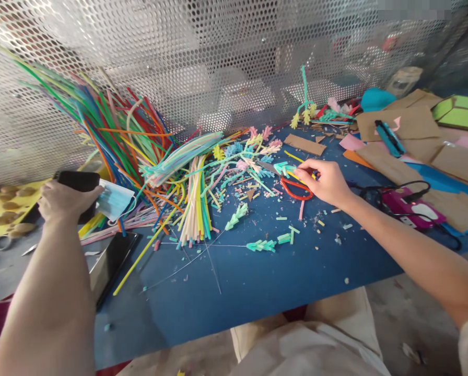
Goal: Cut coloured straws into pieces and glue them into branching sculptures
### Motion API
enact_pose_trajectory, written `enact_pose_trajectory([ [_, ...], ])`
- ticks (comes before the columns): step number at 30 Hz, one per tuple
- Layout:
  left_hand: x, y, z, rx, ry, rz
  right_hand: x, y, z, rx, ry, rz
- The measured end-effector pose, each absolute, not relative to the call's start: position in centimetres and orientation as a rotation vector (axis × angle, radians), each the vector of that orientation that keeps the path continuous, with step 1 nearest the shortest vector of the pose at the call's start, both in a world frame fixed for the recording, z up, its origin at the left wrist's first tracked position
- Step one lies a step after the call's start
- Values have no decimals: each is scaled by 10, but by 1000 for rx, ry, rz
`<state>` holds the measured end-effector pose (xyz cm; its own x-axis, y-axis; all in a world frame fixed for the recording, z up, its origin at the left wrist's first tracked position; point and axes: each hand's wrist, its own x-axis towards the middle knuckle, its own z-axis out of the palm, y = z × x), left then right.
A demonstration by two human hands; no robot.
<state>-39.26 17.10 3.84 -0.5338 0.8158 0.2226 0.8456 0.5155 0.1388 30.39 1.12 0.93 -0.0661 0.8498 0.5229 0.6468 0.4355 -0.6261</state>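
My left hand (63,201) is closed around a black rectangular object (79,181) that looks like a phone, at the left of the table. A blue face mask (115,199) lies right beside it. My right hand (324,180) pinches the end of a small teal pipe-cleaner sprig (284,169). Just under those fingers lie scissors with red handles (296,196). Two similar teal sprigs, one upper (237,216) and one lower (261,245), rest on the blue table (234,297); thin wires spread to the left of the lower one.
Bundles of coloured pipe cleaners (195,214) stand at the middle left, before a perforated metal panel (234,62). Another phone (114,266) lies near the left front. Cardboard pieces (398,125), a teal cutter (389,138) and a magenta device (412,208) with cables are at right.
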Motion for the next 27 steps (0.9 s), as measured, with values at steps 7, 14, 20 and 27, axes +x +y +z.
enact_pose_trajectory([
  [7,-378,162,43,-1500,-2592,-396,304,12,8,-1277,-1777,284],
  [14,-377,161,47,-1516,-2606,-334,305,13,6,-1295,-1782,228],
  [20,-382,163,45,-1539,-2589,-346,305,13,7,-1302,-1777,214],
  [27,-385,165,45,-1556,-2614,-318,305,13,7,-1312,-1777,214],
])
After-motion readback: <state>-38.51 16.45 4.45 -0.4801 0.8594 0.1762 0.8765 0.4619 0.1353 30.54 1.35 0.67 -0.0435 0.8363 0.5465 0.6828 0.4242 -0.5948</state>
